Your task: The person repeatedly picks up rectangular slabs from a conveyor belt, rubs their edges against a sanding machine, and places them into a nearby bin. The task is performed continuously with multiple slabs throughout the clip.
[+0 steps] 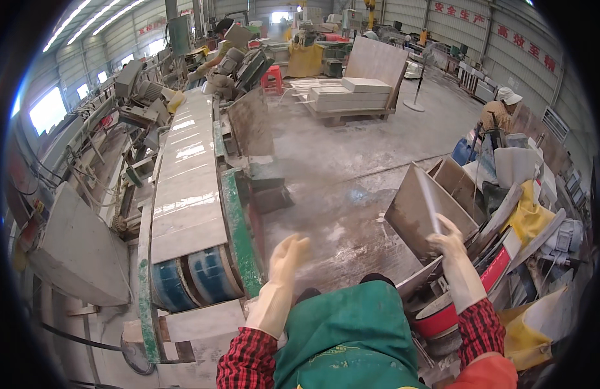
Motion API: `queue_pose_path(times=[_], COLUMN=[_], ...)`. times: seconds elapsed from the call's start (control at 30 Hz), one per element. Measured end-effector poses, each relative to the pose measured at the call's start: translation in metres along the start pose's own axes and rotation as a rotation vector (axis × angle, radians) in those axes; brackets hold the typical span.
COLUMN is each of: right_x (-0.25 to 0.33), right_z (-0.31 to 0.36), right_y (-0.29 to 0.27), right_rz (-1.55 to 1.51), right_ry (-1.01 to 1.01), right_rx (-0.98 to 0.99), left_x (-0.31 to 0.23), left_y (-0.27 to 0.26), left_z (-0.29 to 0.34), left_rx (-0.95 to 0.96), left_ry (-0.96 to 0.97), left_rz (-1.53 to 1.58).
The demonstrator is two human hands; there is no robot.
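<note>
My left hand [287, 259], in a cream rubber glove, is raised beside the conveyor's green frame [240, 227]. Its fingers are bent together, slightly blurred, with nothing visible in them. Over at the right, my right hand [452, 249], gloved alike, is closed around the lower end of a thin pale strip [431, 204]. Motion blurs that strip, so its kind is unclear. Behind it stands a brown open-topped box [403, 207]. Pale polished stone slabs [188, 201] lie in a row along the conveyor, left of my left hand; blue rollers [212, 273] show at its near end.
A pallet of stacked slabs [352, 97] stands ahead, with a large upright panel [376, 65] behind. Machine parts, yellow sheeting [527, 214] and a red-rimmed drum [436, 321] crowd my right. One person [497, 117] is at far right, another [216, 52] beyond the conveyor.
</note>
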State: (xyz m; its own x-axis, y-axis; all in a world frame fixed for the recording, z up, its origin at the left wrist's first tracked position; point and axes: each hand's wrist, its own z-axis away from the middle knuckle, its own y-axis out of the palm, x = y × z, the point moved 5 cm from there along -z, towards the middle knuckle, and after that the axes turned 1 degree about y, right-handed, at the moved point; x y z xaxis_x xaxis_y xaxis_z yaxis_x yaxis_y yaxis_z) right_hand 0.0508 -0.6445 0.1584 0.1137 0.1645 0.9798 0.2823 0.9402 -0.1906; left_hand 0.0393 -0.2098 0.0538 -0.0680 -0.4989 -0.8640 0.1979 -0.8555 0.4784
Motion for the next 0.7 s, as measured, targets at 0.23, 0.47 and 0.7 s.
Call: queue_pose_path(times=[0.23,0.47,0.7], right_x=[0.079,0.104,0.085], right_z=[0.036,0.137,0.098], right_y=[0.220,0.362,0.357], right_rz=[0.517,0.644,0.841], right_ry=[-0.832,-1.542,-1.416], right_rx=[0.766,0.977,0.874], left_x=[-0.035,-0.078,-0.084], left_y=[0.025,-0.086,-0.229], left_z=[0.024,0.058,0.055], left_rx=[-0.039,-0.275,-0.654], left_ry=[-0.156,0.195,0.354], left_rz=[0.419,0.596,0.643])
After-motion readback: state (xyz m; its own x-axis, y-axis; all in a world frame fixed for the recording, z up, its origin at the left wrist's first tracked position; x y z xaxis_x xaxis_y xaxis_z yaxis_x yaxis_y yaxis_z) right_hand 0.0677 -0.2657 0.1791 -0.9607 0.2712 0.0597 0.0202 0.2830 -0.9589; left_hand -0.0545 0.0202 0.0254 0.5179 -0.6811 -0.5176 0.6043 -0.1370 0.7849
